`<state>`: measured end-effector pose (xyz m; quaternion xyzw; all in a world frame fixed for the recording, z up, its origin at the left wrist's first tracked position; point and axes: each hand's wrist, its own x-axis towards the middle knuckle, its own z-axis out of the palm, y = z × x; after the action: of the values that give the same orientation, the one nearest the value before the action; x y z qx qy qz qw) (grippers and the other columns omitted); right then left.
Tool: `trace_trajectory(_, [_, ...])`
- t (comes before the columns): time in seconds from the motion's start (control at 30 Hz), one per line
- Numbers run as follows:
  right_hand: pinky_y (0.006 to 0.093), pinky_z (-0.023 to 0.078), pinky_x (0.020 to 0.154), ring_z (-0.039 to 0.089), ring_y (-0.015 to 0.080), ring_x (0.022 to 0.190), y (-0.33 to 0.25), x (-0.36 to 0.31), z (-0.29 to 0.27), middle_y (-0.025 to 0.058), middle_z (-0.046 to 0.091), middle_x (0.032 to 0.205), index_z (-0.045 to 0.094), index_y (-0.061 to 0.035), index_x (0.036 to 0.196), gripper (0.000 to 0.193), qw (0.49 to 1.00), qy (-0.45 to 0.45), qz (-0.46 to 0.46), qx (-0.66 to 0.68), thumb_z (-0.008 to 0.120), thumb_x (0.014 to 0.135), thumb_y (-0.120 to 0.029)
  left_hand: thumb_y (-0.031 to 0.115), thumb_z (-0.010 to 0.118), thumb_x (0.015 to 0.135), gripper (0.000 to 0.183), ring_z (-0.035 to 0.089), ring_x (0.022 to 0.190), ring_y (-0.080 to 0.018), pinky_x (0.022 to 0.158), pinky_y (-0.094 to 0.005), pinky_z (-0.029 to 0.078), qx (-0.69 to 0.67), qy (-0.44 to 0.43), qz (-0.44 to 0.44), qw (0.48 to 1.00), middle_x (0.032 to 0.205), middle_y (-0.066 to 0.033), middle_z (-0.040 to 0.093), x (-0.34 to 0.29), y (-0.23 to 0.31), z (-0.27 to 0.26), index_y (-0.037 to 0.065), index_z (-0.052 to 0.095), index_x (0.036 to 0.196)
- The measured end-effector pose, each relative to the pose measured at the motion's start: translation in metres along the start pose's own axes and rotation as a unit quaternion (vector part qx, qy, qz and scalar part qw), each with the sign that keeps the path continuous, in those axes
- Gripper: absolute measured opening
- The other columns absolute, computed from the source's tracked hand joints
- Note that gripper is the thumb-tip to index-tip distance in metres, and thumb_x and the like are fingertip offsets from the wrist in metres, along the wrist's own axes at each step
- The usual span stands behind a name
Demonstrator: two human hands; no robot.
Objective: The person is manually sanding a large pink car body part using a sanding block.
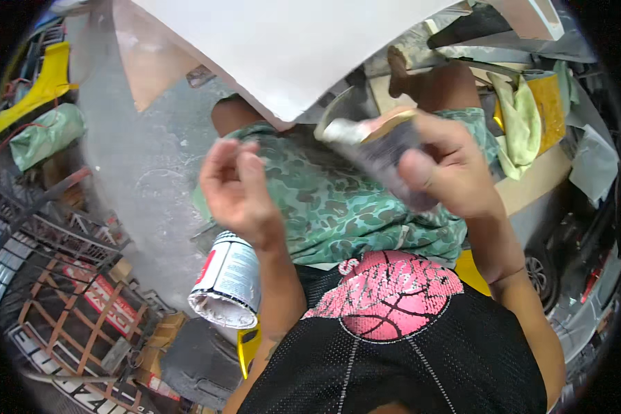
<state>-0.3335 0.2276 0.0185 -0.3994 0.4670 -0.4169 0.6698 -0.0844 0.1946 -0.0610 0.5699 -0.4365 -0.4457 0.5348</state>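
My right hand [448, 169] grips a grey, dusty pad or folded sheet [383, 148], blurred by motion, held over my lap just below the edge of a large white panel [290, 41]. My left hand [238, 190] is raised beside it with fingers curled and apart, holding nothing. Under my left wrist stands a round tin can [228, 283] with a white-smeared rim. I sit in camouflage shorts [324, 200] and a black jersey with a pink ball print.
Grey concrete floor [131, 152] lies to the left. A yellow part [41, 83] and a green bag [45, 134] are at far left, metal grating [62, 303] at lower left. Cloths, cardboard and car parts [538, 117] crowd the right.
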Motion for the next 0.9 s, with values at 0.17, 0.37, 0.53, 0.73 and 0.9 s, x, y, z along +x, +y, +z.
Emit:
trace_trajectory(0.17, [0.0245,0.047,0.085,0.058,0.0090,0.098,0.013,0.039,0.042,0.0025,0.059,0.109,0.065,0.0011,0.122,0.037,0.979,-0.119,0.009,0.167,0.067,0.103,-0.031,0.019,0.075,0.093,0.054,0.068,0.111,-0.0229,0.100,-0.0354,0.052,-0.278,-0.159,-0.069,0.945,0.122,-0.0136,0.068,-0.029,0.032,-0.007,-0.005,0.055,0.137])
trace_trajectory(0.37, [0.0270,0.048,0.093,0.058,0.0103,0.107,0.027,0.051,0.067,0.0036,0.063,0.113,0.059,-0.0034,0.114,0.036,0.941,-0.148,0.088,0.291,0.064,0.104,-0.037,0.061,0.089,0.070,0.116,0.049,0.139,-0.0277,0.118,-0.0443,0.041,-0.314,-0.219,-0.153,0.911,0.151,-0.0124,0.045,-0.032,0.048,0.001,-0.002,0.037,0.152])
trace_trajectory(0.53, [0.0262,0.049,0.088,0.058,0.0115,0.100,0.033,0.058,0.070,0.0078,0.063,0.107,0.052,-0.0014,0.122,0.055,0.958,-0.102,0.101,0.247,0.069,0.099,-0.048,0.063,0.081,0.078,0.108,0.046,0.143,-0.0301,0.118,-0.0444,0.041,-0.288,-0.147,-0.163,0.932,0.157,-0.0186,0.042,-0.041,0.051,-0.003,-0.005,0.039,0.151])
trace_trajectory(0.73, [0.0239,0.050,0.084,0.057,0.0080,0.100,0.027,0.052,0.060,0.0017,0.058,0.108,0.055,-0.0063,0.121,0.033,0.990,-0.048,0.074,0.112,0.068,0.102,-0.029,0.043,0.059,0.104,0.063,0.065,0.122,-0.0355,0.107,-0.0501,0.052,-0.250,-0.050,-0.144,0.956,0.139,-0.0272,0.059,-0.022,0.055,-0.019,-0.004,0.045,0.144])
trace_trajectory(0.9, [0.0331,0.050,0.084,0.063,0.0177,0.094,0.008,0.070,-0.014,0.0065,0.064,0.097,0.065,-0.0018,0.106,0.019,0.856,0.227,-0.338,-0.320,0.074,0.090,-0.006,0.027,0.054,0.109,0.027,0.073,0.089,-0.0287,0.078,-0.0409,0.063,-0.082,0.031,-0.078,0.993,0.106,-0.0208,0.070,0.039,0.040,-0.014,0.001,0.055,0.115])
